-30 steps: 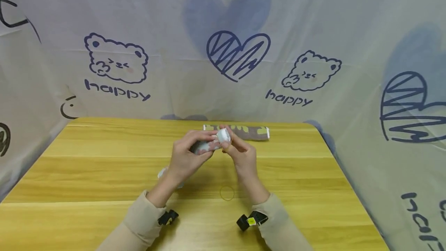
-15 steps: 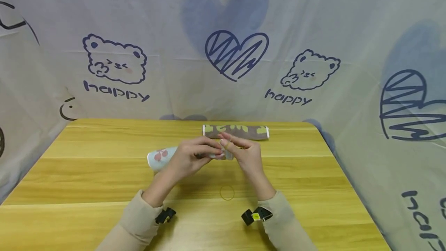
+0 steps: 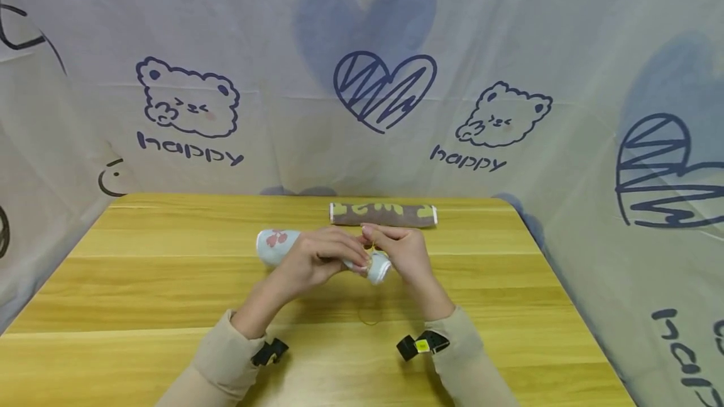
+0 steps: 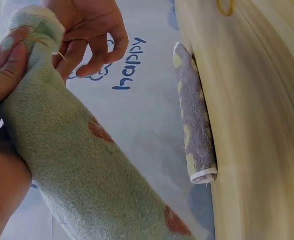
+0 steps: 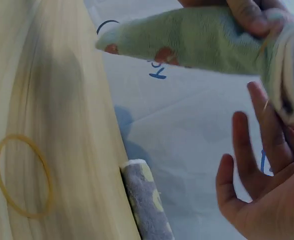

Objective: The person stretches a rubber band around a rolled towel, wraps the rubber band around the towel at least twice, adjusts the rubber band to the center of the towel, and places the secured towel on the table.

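the left hand (image 3: 317, 262) is wrapped round the middle of a rolled pale green towel (image 4: 81, 170) with red prints, fingers curled over the top and the thumb pressing near the end of it. the roll is held up off the counter (image 3: 170, 287) between the two hands, one end poking out past the left hand's knuckles and the other end at the right hand's fingertips. the right hand (image 3: 404, 253) pinches a thin yellow rubber band (image 4: 60, 54) right at that near end of the roll, with its other fingers loosely spread; the band looks to sit against the very tip of the terry, though how far it is on cannot be told.

the towel looks soft, light and springy: a terry roll that will likely loosen if the grip slackens, so the firm hold belongs round the middle, where the left hand has it. it is not slippery or fragile. the band is thin and stretchy and probably snaps back if let go.

a second rubber band (image 5: 24, 175) lies flat on the counter just below the hands. beyond the hands, near the counter's far edge, lies a rolled grey towel (image 3: 383, 214) with light green patches, well apart from the held one. a printed curtain (image 3: 186, 105) with bears and hearts hangs behind.
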`<state>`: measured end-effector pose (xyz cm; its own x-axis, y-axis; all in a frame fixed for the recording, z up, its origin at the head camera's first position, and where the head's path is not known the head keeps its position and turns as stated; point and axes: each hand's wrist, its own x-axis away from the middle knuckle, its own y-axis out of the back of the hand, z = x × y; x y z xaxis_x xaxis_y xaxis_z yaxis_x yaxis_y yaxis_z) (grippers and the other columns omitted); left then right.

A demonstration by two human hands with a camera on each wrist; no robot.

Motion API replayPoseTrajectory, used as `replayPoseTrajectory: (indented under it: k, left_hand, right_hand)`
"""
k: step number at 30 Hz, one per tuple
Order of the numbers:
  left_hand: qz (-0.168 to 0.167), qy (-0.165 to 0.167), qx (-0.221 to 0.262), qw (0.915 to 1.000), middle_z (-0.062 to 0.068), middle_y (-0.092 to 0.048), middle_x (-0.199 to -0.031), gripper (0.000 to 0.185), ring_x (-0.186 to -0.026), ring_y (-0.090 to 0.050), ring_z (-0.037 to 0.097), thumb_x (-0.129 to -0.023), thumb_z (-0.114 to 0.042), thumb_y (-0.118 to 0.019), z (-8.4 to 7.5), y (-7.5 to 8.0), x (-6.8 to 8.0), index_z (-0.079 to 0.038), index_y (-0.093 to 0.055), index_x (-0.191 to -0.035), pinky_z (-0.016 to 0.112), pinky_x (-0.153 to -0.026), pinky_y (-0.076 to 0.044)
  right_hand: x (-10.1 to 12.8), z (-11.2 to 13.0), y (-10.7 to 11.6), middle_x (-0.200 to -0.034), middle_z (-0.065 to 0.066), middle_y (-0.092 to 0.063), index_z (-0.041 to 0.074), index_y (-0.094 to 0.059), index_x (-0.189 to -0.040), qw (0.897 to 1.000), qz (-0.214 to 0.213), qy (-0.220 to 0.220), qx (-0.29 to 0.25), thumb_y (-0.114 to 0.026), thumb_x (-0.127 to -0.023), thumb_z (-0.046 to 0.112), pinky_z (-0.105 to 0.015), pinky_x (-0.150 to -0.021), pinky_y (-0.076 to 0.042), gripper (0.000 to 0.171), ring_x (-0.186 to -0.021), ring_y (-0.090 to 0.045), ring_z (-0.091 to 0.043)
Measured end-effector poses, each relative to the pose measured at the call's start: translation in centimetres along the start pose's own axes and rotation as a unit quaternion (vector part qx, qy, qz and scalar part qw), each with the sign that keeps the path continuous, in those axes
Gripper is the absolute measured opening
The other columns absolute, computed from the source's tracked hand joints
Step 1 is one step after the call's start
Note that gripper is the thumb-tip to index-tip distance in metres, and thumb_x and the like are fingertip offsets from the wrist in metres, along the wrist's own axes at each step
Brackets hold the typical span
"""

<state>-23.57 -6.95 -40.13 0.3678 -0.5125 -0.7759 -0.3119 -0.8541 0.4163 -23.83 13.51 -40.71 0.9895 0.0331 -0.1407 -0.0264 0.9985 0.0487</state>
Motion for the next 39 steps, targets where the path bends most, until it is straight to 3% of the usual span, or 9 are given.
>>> replayPoseTrajectory:
  k: [7, 9, 14, 18, 22, 29, 32, 36, 39]
  left_hand:
    - [-0.047, 0.052, 0.027, 0.9972, 0.010, -0.078, -0.101, 0.036, -0.101, -0.071, 0.024, -0.084, 0.026, -0.065, -0.5, 0.6, 0.4, -0.004, -0.081, -0.097, 0.028, -0.078, -0.058]
    - [-0.053, 0.072, 0.030, 0.9956, 0.010, -0.077, -0.103, 0.038, -0.102, -0.071, 0.022, -0.084, 0.026, -0.063, -0.5, 0.8, 0.5, -0.005, -0.080, -0.098, 0.026, -0.076, -0.058]
    - [-0.059, 0.114, 0.066, 0.9895, 0.015, -0.075, -0.106, 0.028, -0.101, -0.071, 0.019, -0.088, 0.021, -0.067, -0.4, 0.9, 0.9, -0.001, -0.077, -0.102, 0.029, -0.084, -0.062]
    - [-0.061, 0.123, 0.073, 0.9879, 0.016, -0.075, -0.105, 0.022, -0.100, -0.072, 0.020, -0.090, 0.016, -0.070, -0.2, 0.8, 1.0, -0.001, -0.076, -0.103, 0.031, -0.086, -0.061]
    - [-0.059, 0.134, 0.057, 0.9875, 0.013, -0.076, -0.106, 0.020, -0.100, -0.072, 0.020, -0.091, 0.011, -0.073, -0.3, 0.9, 0.9, -0.003, -0.077, -0.104, 0.030, -0.085, -0.061]
    - [0.004, 0.163, 0.033, 0.9861, 0.007, -0.077, -0.104, 0.031, -0.094, -0.072, 0.018, -0.089, 0.019, -0.067, -0.2, 0.8, 1.0, -0.007, -0.079, -0.101, 0.028, -0.074, -0.061]
    - [0.033, 0.169, 0.045, 0.9840, 0.006, -0.077, -0.105, 0.032, -0.099, -0.072, 0.019, -0.088, 0.020, -0.066, -0.4, 1.0, 0.9, -0.007, -0.079, -0.100, 0.030, -0.077, -0.062]
    - [0.038, 0.185, 0.065, 0.9798, 0.005, -0.077, -0.107, 0.030, -0.105, -0.071, 0.021, -0.091, 0.018, -0.067, -0.7, 1.3, 0.9, -0.008, -0.079, -0.099, 0.032, -0.084, -0.061]
    - [0.031, 0.200, 0.073, 0.9766, 0.005, -0.076, -0.106, 0.029, -0.103, -0.071, 0.020, -0.092, 0.016, -0.066, -0.8, 1.6, 1.0, -0.008, -0.079, -0.100, 0.032, -0.084, -0.061]
  right_hand:
    - [-0.1, -0.6, -0.2, -0.092, -0.011, -0.079, 0.003, -0.082, -0.106, 0.974, -0.017, 0.203, 0.101, -0.086, -0.084, 0.006, -0.023, -0.064, -0.059, 0.022, -0.081, -0.074, -0.016]
    - [-0.3, -0.7, -0.3, -0.087, -0.009, -0.078, 0.004, -0.083, -0.102, 0.925, -0.032, 0.337, 0.170, -0.089, -0.080, 0.005, -0.027, -0.063, -0.059, 0.022, -0.078, -0.071, -0.019]
    - [-1.0, -0.8, -0.2, -0.084, -0.002, -0.079, 0.007, -0.084, -0.103, 0.735, -0.117, 0.606, 0.281, -0.083, -0.088, 0.017, -0.037, -0.068, -0.060, 0.017, -0.077, -0.070, -0.027]
    - [-1.2, -0.3, -0.3, -0.092, -0.006, -0.080, 0.000, -0.079, -0.113, 0.679, -0.127, 0.676, 0.257, -0.075, -0.096, 0.005, -0.033, -0.068, -0.061, 0.018, -0.079, -0.070, -0.027]
    - [-1.3, 0.0, -0.3, -0.102, -0.010, -0.079, -0.005, -0.074, -0.120, 0.670, -0.125, 0.690, 0.244, -0.074, -0.093, -0.005, -0.031, -0.063, -0.061, 0.027, -0.077, -0.070, -0.025]
    - [-1.3, -0.9, 1.7, -0.099, -0.002, -0.080, 0.005, -0.077, -0.121, 0.786, -0.042, 0.542, 0.295, -0.094, -0.077, 0.020, -0.033, -0.060, -0.057, 0.050, -0.076, -0.067, -0.023]
    - [-1.2, -1.0, 2.5, -0.095, 0.002, -0.080, 0.008, -0.079, -0.118, 0.807, -0.003, 0.498, 0.317, -0.099, -0.066, 0.019, -0.034, -0.064, -0.055, 0.056, -0.083, -0.066, -0.023]
    - [-1.4, -1.2, 2.4, -0.091, 0.001, -0.079, 0.008, -0.082, -0.109, 0.805, 0.015, 0.498, 0.322, -0.096, -0.073, 0.018, -0.032, -0.065, -0.055, 0.040, -0.085, -0.065, -0.023]
    - [-1.4, -1.1, 1.7, -0.086, 0.001, -0.078, 0.011, -0.084, -0.101, 0.764, -0.012, 0.555, 0.328, -0.086, -0.087, 0.021, -0.031, -0.061, -0.056, 0.017, -0.077, -0.065, -0.022]
